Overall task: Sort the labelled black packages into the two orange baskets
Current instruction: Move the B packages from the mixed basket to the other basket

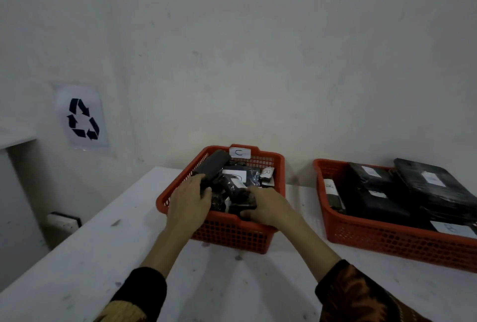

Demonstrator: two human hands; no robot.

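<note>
An orange basket (277,166) with a white tag marked "C" on its far rim stands mid-table, holding several small black packages with white labels. My left hand (189,199) reaches over its left wall and grips a long dark package (215,163) leaning on that wall. My right hand (267,206) is inside at the near right, closed on a small black package (244,199). A second orange basket (374,236) on the right holds larger flat black packages (436,185).
The baskets stand on a white table (108,257) pushed against a pale wall. A sheet with a recycling symbol (82,118) hangs on the wall at left. A small dark-topped box (64,219) lies below the table's left edge.
</note>
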